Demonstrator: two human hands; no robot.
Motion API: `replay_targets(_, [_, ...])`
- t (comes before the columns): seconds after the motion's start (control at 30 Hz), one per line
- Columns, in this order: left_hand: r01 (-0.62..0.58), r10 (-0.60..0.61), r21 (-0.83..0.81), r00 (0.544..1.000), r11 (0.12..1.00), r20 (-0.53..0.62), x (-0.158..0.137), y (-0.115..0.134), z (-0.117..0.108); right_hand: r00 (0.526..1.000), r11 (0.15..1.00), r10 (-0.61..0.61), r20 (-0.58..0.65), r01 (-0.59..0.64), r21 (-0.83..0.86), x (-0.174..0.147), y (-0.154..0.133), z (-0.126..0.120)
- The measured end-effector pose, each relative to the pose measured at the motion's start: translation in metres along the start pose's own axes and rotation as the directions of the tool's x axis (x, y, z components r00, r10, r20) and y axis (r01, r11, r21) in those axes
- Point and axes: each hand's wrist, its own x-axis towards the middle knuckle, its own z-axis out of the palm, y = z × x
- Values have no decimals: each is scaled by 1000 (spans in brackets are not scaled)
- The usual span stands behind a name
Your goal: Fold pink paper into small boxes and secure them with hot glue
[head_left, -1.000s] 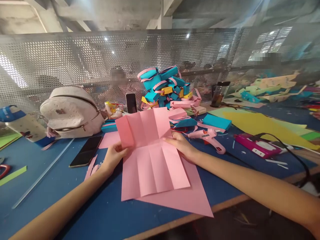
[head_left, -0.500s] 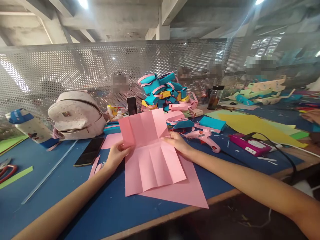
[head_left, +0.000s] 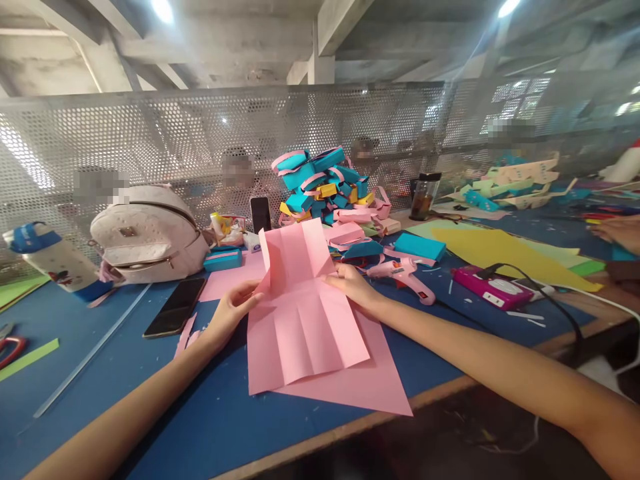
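A sheet of pink paper (head_left: 310,327), creased into several panels, is held up at a slant above the table. My left hand (head_left: 234,308) grips its left edge, where the upper left panel stands folded inward. On the right edge, my right hand (head_left: 353,283) pinches the sheet with the thumb on top. Another flat pink sheet (head_left: 383,380) lies underneath, its lower right corner showing near the table edge. The fingers behind the paper are hidden on both sides.
A black phone (head_left: 176,308), a backpack (head_left: 150,233) and a bottle (head_left: 60,260) are at the left. Behind the paper rises a pile of blue, pink and yellow paper pieces (head_left: 325,187). A pink glue gun (head_left: 405,277) and a magenta power strip (head_left: 493,288) lie right. Another person's hand (head_left: 620,233) shows far right.
The upper left panel of the pink paper has turned inward at my left hand. My right hand keeps its hold. The whole view has shifted slightly.
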Motion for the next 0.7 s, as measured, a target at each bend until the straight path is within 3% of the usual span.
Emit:
replay_targets(0.2, [-40, 38, -20, 998, 999, -56, 1, 1, 3, 999, 999, -34, 26, 33, 25, 1, 0, 2])
replay_targets(0.37, [-21, 20, 0, 984, 1000, -178, 2, 3, 2, 990, 997, -69, 125, 64, 39, -3, -9, 7])
replay_targets(0.7, [-3, 9, 20, 957, 1000, -291, 8, 30, 0, 969, 995, -100, 228, 105, -6, -8, -16, 14])
